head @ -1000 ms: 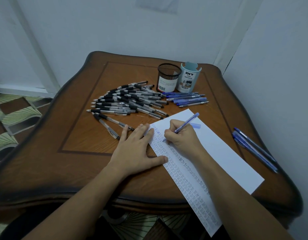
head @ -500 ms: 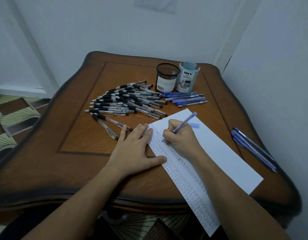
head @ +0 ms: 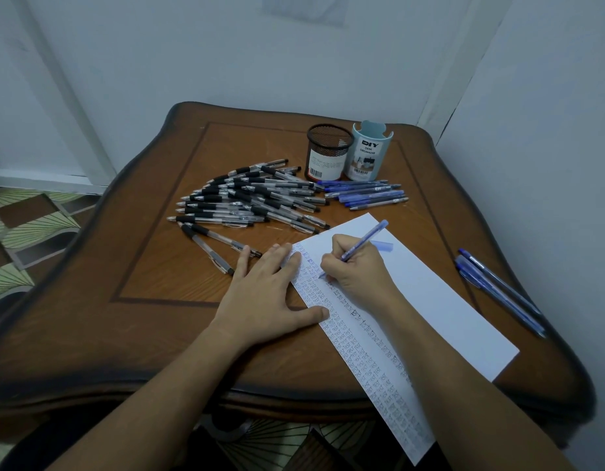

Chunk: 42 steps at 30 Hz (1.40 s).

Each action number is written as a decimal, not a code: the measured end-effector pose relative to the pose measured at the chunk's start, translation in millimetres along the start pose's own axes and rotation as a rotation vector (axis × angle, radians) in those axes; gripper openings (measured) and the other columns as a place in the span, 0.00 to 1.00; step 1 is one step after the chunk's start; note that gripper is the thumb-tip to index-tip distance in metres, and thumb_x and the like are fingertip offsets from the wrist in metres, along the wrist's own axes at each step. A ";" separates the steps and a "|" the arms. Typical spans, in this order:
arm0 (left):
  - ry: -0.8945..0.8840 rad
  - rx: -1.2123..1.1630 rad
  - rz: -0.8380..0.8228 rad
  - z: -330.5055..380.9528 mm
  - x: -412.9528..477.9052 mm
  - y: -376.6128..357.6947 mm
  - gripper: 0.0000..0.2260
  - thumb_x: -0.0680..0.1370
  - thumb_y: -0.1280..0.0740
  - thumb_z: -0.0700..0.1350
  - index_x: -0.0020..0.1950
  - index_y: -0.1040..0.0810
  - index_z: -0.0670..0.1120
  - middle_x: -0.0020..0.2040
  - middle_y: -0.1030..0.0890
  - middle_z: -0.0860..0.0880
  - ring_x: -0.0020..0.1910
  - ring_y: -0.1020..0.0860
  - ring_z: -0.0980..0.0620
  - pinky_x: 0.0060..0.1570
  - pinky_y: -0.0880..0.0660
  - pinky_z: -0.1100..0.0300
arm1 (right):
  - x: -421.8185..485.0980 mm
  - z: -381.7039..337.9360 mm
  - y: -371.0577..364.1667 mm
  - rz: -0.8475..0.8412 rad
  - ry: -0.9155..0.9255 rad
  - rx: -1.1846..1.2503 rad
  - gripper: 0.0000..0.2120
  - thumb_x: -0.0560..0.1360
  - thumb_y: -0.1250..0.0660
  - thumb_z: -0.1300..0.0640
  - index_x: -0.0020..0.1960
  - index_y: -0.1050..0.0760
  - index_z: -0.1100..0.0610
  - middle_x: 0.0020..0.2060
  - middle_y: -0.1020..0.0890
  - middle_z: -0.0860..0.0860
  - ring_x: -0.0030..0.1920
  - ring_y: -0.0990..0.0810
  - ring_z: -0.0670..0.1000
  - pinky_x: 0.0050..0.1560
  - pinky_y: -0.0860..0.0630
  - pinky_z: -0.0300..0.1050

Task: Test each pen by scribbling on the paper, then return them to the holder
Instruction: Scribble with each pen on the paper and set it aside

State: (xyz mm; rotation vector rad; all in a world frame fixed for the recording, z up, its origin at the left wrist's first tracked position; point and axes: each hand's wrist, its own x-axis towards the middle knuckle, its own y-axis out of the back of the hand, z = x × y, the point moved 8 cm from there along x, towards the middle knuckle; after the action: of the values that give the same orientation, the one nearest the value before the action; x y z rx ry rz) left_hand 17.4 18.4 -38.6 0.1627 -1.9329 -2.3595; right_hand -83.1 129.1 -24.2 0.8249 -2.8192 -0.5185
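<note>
Right grip (head: pixel 359 270) pinches blue pen (head: pixel 370 236) on paper (head: pixel 430 300); left grip (head: pixel 263 300) lies spread flat. Black pens (head: pixel 253 202) pile at centre frame.

Bare left forearm (head: pixel 151 396), bare right forearm (head: pixel 464 385), left hand (head: pixel 263 294), right hand (head: pixel 359 270)

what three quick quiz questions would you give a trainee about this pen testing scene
1. True or false: pens stand in the black mesh pen holder.
2. The right hand grips: A a blue plastic pen, B a black pen, C a cap?
3. Which hand lies flat on the white paper sheet's edge?
Key: 1 false; 2 A; 3 the left hand.
</note>
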 end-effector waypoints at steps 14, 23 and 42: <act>-0.001 -0.008 0.003 -0.4 -0.4 0.1 0.53 0.62 0.60 0.81 0.81 0.50 0.52 0.81 0.53 0.53 0.79 0.57 0.55 0.74 0.69 0.45 | 1.1 -1.8 11.1 0.046 -0.083 0.393 0.11 0.81 0.35 0.58 0.40 0.30 0.59 0.29 0.20 0.54 0.28 0.25 0.46 0.30 0.29 0.37; -0.014 -0.008 -0.004 -0.7 0.0 0.3 0.53 0.63 0.60 0.81 0.81 0.52 0.52 0.81 0.55 0.53 0.79 0.58 0.55 0.73 0.72 0.47 | 3.1 4.7 76.0 0.134 0.017 -0.285 0.05 0.80 0.33 0.57 0.54 0.20 0.52 0.59 0.19 0.51 0.65 0.26 0.51 0.62 0.28 0.48; -0.098 -0.445 0.377 -0.5 -7.7 29.5 0.25 0.79 0.35 0.56 0.73 0.30 0.48 0.70 0.25 0.51 0.70 0.31 0.58 0.75 0.55 0.58 | -22.1 -15.7 13.5 -0.046 0.024 0.192 0.18 0.70 0.26 0.70 0.40 0.22 0.47 0.47 0.19 0.63 0.42 0.18 0.55 0.49 0.19 0.58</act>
State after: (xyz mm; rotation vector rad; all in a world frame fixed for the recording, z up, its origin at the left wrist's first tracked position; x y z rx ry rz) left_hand 25.1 13.2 -9.5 -0.3224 -1.2749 -2.4810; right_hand -67.4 147.4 -5.9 0.9255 -2.8664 -0.2443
